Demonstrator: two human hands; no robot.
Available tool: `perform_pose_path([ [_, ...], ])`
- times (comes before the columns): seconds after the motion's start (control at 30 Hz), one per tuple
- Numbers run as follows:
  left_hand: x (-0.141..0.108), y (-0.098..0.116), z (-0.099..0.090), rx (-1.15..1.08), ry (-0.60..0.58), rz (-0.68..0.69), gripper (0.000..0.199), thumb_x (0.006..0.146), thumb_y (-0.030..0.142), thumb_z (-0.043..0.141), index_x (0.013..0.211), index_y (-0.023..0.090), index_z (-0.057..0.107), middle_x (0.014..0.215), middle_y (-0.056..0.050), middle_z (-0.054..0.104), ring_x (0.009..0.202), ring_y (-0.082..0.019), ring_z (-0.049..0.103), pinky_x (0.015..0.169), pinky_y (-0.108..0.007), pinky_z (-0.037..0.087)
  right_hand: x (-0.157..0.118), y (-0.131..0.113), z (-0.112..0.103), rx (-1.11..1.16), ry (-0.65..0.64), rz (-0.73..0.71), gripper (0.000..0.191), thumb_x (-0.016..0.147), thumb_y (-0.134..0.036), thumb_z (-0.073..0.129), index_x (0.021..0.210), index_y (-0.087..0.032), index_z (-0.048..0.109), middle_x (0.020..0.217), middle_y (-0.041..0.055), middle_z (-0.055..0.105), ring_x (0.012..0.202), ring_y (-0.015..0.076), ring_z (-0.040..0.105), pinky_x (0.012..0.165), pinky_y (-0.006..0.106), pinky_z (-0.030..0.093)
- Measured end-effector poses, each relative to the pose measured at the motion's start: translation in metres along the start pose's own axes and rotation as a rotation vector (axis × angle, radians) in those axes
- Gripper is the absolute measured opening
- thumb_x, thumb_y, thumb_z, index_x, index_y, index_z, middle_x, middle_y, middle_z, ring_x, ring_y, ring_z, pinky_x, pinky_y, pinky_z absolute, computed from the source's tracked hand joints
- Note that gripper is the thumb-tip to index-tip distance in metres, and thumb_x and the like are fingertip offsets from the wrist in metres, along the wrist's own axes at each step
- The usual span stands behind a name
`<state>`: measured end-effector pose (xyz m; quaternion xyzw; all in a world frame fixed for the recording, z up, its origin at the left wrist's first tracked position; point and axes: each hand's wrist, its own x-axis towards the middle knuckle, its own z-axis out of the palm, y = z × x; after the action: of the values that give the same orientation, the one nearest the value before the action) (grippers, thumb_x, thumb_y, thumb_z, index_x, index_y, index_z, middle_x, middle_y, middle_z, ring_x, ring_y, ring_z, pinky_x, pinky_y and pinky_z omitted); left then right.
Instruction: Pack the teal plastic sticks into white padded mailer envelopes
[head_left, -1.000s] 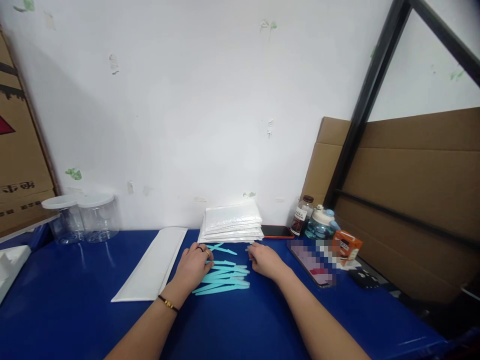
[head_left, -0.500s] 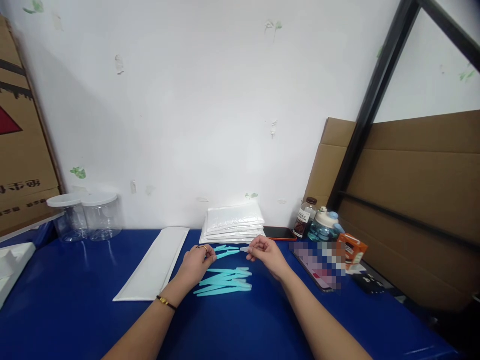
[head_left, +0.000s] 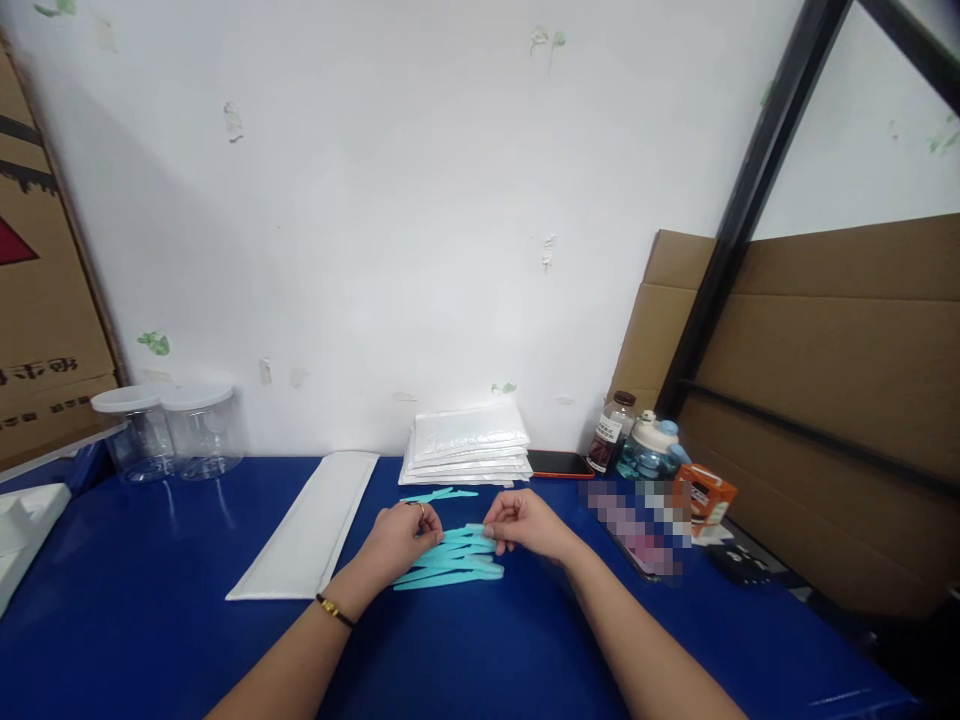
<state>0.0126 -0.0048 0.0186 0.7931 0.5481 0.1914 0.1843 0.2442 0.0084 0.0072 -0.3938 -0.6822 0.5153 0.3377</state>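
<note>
Item: pile of thin turquoise plastic sticks [head_left: 450,562], lying on the blue table [head_left: 150,640], being gathered; two strays [head_left: 442,494] are lying behind the pile, ungathered. Left of pile: flat white padded envelope [head_left: 311,535]. Left hand [head_left: 401,535] and right hand [head_left: 525,525] are pinching one stick's ends over the pile. Behind: glossy envelope stack [head_left: 466,452].

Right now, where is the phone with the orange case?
In the head view, the phone lies flat on the blue table, right of the white envelope stack, left of the brown-capped bottle.
</note>
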Motion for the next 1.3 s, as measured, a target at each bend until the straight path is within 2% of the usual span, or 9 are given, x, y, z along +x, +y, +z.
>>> perform_pose_path([
  [0.07, 0.0, -0.003, -0.001, 0.056, 0.042, 0.001, 0.012, 0.075, 0.036, 0.057, 0.077, 0.026, 0.063, 0.078, 0.003, 0.064, 0.082, -0.017, 0.056, 0.068, -0.026, 0.035, 0.0, 0.005, -0.012, -0.109, 0.038, 0.01, 0.024, 0.067, -0.035, 0.068, 0.078, -0.013, 0.064, 0.055, -0.001, 0.061, 0.043, 0.0109, 0.055, 0.042, 0.02, 0.038],
  [0.2, 0.002, -0.016, -0.003, 0.219, 0.199, -0.097, 0.018, 0.078, 0.036, 0.054, 0.09, 0.024, 0.06, 0.091, -0.002, 0.063, 0.091, -0.02, 0.055, 0.073, -0.029, 0.036, 0.0, 0.016, -0.042, -0.464, 0.431, -0.051, 0.015, 0.074, -0.023, 0.055, 0.082, -0.016, 0.065, 0.066, 0.0009, 0.063, 0.05, 0.0125, 0.055, 0.053, 0.025, 0.043],
  [0.27, 0.003, -0.022, -0.003, 0.282, 0.218, -0.158, 0.02, 0.079, 0.035, 0.053, 0.093, 0.022, 0.059, 0.096, -0.005, 0.062, 0.092, -0.021, 0.054, 0.074, -0.03, 0.036, -0.001, 0.021, -0.052, -0.664, 0.534, -0.087, 0.016, 0.073, -0.017, 0.052, 0.082, -0.017, 0.066, 0.076, 0.003, 0.064, 0.065, 0.016, 0.059, 0.065, 0.028, 0.045],
  [0.37, 0.003, -0.025, -0.002, 0.303, 0.181, -0.183, 0.016, 0.081, 0.032, 0.051, 0.089, 0.021, 0.059, 0.093, -0.005, 0.062, 0.089, -0.02, 0.055, 0.073, -0.029, 0.036, -0.001, 0.023, -0.053, -0.817, 0.427, -0.135, 0.02, 0.075, -0.016, 0.053, 0.088, -0.019, 0.067, 0.091, 0.0046, 0.063, 0.082, 0.0178, 0.059, 0.075, 0.028, 0.044],
  [0.47, 0.003, -0.025, -0.001, 0.272, 0.159, -0.181, 0.014, 0.082, 0.028, 0.049, 0.082, 0.02, 0.06, 0.088, -0.004, 0.063, 0.084, -0.018, 0.056, 0.07, -0.027, 0.036, 0.003, 0.02, -0.04, -0.933, 0.29, -0.142, 0.02, 0.078, -0.017, 0.054, 0.093, -0.021, 0.066, 0.098, 0.0051, 0.06, 0.091, 0.0177, 0.056, 0.078, 0.026, 0.042],
  [0.63, 0.004, -0.027, -0.002, 0.163, 0.132, -0.164, 0.011, 0.081, 0.026, 0.049, 0.077, 0.021, 0.059, 0.08, -0.001, 0.064, 0.078, -0.015, 0.057, 0.065, -0.024, 0.035, 0.011, 0.017, -0.022, -1.161, 0.272, -0.134, 0.011, 0.08, -0.016, 0.051, 0.082, -0.017, 0.062, 0.089, 0.0073, 0.059, 0.084, 0.0175, 0.055, 0.075, 0.025, 0.04],
  [0.7, 0.005, -0.026, -0.003, 0.137, 0.127, -0.147, 0.011, 0.081, 0.026, 0.049, 0.077, 0.021, 0.059, 0.078, 0.0, 0.064, 0.076, -0.015, 0.057, 0.064, -0.023, 0.035, 0.012, 0.018, -0.02, -1.127, 0.274, -0.159, 0.01, 0.081, -0.018, 0.051, 0.078, -0.016, 0.06, 0.085, 0.0066, 0.058, 0.078, 0.0164, 0.054, 0.071, 0.024, 0.039],
  [0.93, 0.004, -0.019, -0.005, 0.107, 0.138, -0.084, 0.012, 0.08, 0.027, 0.049, 0.077, 0.022, 0.059, 0.079, 0.001, 0.063, 0.079, -0.015, 0.056, 0.064, -0.023, 0.034, 0.009, 0.015, -0.014, -0.692, 0.208, -0.231, 0.016, 0.086, -0.028, 0.045, 0.079, -0.018, 0.056, 0.068, -0.0013, 0.057, 0.057, 0.0104, 0.046, 0.053, 0.02, 0.034],
  [1.3, 0.004, -0.012, -0.005, 0.106, 0.126, -0.043, 0.01, 0.079, 0.028, 0.053, 0.076, 0.023, 0.06, 0.08, 0.002, 0.064, 0.083, -0.016, 0.056, 0.067, -0.023, 0.034, 0.006, 0.0, 0.004, -0.691, 0.129, -0.284, 0.015, 0.085, -0.023, 0.046, 0.082, -0.018, 0.059, 0.071, 0.0001, 0.059, 0.061, 0.0114, 0.05, 0.055, 0.02, 0.035],
])
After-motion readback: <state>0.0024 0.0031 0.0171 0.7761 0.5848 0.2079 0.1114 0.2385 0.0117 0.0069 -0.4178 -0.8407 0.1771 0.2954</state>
